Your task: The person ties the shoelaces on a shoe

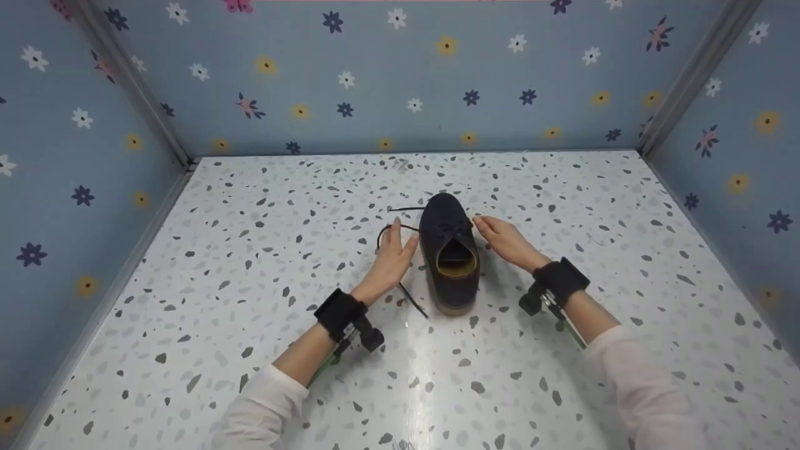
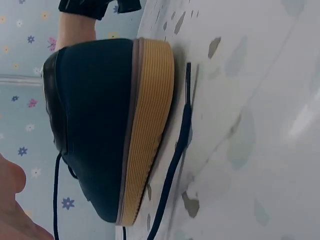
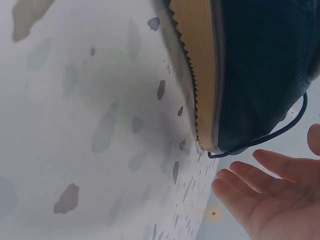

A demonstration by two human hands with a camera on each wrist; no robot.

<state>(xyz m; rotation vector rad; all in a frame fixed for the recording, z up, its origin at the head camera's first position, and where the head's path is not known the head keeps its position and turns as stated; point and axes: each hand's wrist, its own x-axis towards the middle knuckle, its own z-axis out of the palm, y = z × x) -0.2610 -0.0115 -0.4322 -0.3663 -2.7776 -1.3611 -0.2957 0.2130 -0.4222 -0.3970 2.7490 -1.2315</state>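
A dark navy lace-up shoe (image 1: 455,294) with a tan ribbed sole (image 2: 150,115) stands upright on the speckled table, toe pointing away. Left of it is my left hand (image 1: 387,265), fingers extended over the long dark shoelace (image 1: 414,301). That lace loops out from the shoe, passes beneath the hand and ends in a tip near the heel. On the other side my right hand (image 1: 507,240) has its fingertips close to the shoe's upper. In the right wrist view its fingers are loosely spread, beside a lace strand (image 3: 280,131) hanging over the shoe's side.
A second lace end (image 1: 406,208) stretches left from near the toe. Blue flowered panels (image 1: 375,75) close off the back and both sides of the white speckled tabletop (image 1: 250,250). Both wrists wear black straps (image 1: 340,315) with camera mounts.
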